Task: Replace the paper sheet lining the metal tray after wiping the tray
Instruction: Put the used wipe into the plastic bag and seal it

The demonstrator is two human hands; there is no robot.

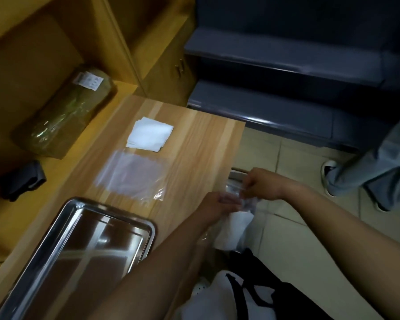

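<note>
A: Item 1?
B: Rectangular shiny metal tray [79,245], bare inside, at the near left of the light wooden tabletop [194,144].

A: Item 2?
B: Small stack of white square paper sheets [150,133], far part of the tabletop. Just in front of it lies 1 flat clear plastic bag [134,175], between the stack and the tray.

A: The hands?
B: Both past the tabletop's right edge, above the tiled floor [286,227]. Left hand [214,207] has its fingers curled round the mouth of a second clear plastic bag [234,194] holding crumpled white paper [231,229]. Right hand [261,184] pinches that bag's top edge. The 2 hands are close together.

A: Surroundings?
B: Package wrapped in clear film with a white label [65,114] on the yellow wooden shelf [14,65] at left; dark grey upholstered bench [286,72] beyond; another person's trouser leg and shoe [333,179] at right.
</note>
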